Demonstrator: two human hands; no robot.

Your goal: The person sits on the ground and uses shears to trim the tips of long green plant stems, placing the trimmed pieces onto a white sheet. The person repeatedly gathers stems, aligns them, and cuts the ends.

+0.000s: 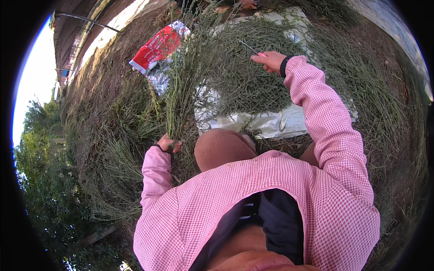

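Note:
My left hand grips the lower ends of a bunch of long green stalks, low at the left beside my knee. The stalks rise from it, and their bushy tops lean over the left side of a sheet. In my right hand is a cutting tool with a slim metal blade and a pink handle; whether it is a knife or scissors I cannot tell. Its blade points up and left over a heap of cut green sprigs. That heap lies on a pale plastic sheet in front of my knees.
A red and white printed plastic bag lies at the upper left, with crumpled silvery plastic below it. Long stalks are piled along the sheet's right side, and more plants at the left. Another person's hand shows at the top.

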